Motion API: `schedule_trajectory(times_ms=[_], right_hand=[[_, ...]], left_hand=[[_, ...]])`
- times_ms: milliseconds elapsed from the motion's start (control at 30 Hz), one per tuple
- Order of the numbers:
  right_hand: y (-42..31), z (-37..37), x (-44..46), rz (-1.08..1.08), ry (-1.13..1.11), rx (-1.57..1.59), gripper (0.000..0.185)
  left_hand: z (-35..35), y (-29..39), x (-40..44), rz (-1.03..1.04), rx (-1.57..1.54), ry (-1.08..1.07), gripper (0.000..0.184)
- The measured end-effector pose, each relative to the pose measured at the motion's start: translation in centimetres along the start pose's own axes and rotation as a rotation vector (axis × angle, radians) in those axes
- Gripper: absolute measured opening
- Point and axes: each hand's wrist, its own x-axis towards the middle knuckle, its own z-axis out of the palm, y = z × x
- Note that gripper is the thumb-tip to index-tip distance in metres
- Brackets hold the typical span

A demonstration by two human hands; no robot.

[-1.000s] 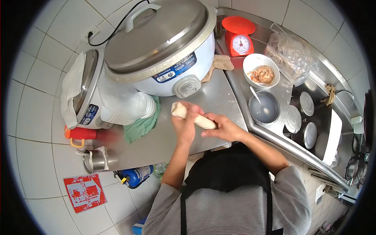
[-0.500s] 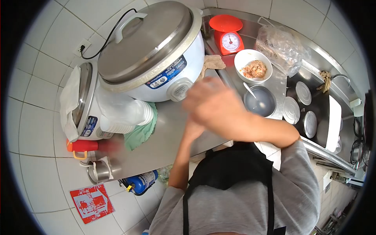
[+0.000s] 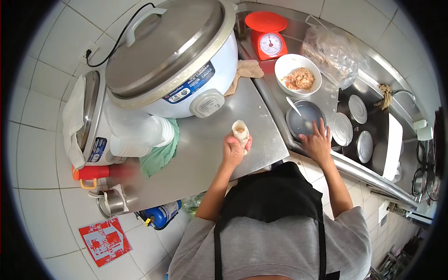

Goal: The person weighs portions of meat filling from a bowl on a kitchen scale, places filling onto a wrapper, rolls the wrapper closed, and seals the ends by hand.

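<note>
A pale rolled wrapper [image 3: 241,132] stands upright in my left hand [image 3: 233,148], its open top end showing some filling. My left hand is closed round it above the steel table. At the metal bowl of cloudy liquid [image 3: 305,115], my right hand [image 3: 318,145] reaches over the near rim with its fingers spread, fingertips at or over the liquid. A white spoon [image 3: 294,106] leans in that bowl. Just behind it sits a white bowl [image 3: 283,69] with an orange-pink minced mixture [image 3: 299,79].
A large rice cooker [image 3: 163,56] and a smaller one stand at the left, with stacked plastic tubs [image 3: 140,133] on a green cloth [image 3: 161,156]. A red scale [image 3: 270,43], a plastic bag [image 3: 333,56] and a sink with cans [image 3: 358,109] are at the right.
My right hand has left the roll, crossed over my left hand and moved right to the metal bowl. The roll has turned from slanting to upright in my left hand.
</note>
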Motion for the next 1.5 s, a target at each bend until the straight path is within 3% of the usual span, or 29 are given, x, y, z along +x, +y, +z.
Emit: schedule_trajectory(times_ms=[133,233,333,533,667,767,867,1000,1100,1200,1300,1433,1500], right_hand=[[-1.5,-4.9,2.7,-0.110,0.127,0.376,0.017],[-5.5,-12.7,4.5,-0.351,0.102,0.982,0.015],[-8.2,-16.7,5.7,-0.701,0.095,0.877,0.019],[-10.0,-15.8,6.5,-0.939,-0.022,0.806,0.023],[-10.7,-15.0,6.1,-0.953,0.057,0.822,0.022],[-11.2,-15.0,5.7,-0.900,0.097,0.838,0.022],[-11.6,-15.2,5.8,-0.977,0.065,0.903,0.022],[-10.5,-16.9,6.9,-1.125,0.020,0.815,0.020],[-10.9,-17.6,7.0,-1.206,0.093,0.873,0.018],[-9.2,-17.5,6.3,-0.940,0.074,1.192,0.016],[-10.1,-12.8,3.3,-0.393,-0.390,1.535,0.014],[-11.3,-11.5,2.7,-0.281,-0.722,1.807,0.020],[-11.7,-11.8,3.0,-0.288,-0.706,1.770,0.020]], left_hand=[[0.1,0.1,0.1,-0.152,-0.198,-0.200,0.070],[0.2,0.0,0.0,-0.256,-0.261,-0.354,0.071],[1.0,0.9,0.0,-0.302,-0.155,-0.455,0.077],[1.5,2.3,-0.4,-0.166,0.098,-0.379,0.080],[0.9,3.3,-1.1,-0.222,0.110,-0.321,0.076],[2.9,4.5,-1.1,0.014,0.015,-0.077,0.065],[2.4,4.3,-1.4,0.103,0.241,-0.053,0.055],[2.0,4.5,-2.1,-0.025,0.111,-0.260,0.045],[1.7,4.7,-1.8,-0.009,0.120,-0.337,0.050],[-0.2,4.4,-1.2,-0.009,0.195,-0.509,0.057],[-0.9,4.5,-1.5,-0.014,0.271,-0.514,0.067],[0.0,6.3,-1.6,-0.113,0.305,-0.422,0.073],[-0.4,6.5,-1.2,-0.061,0.373,-0.420,0.075]])
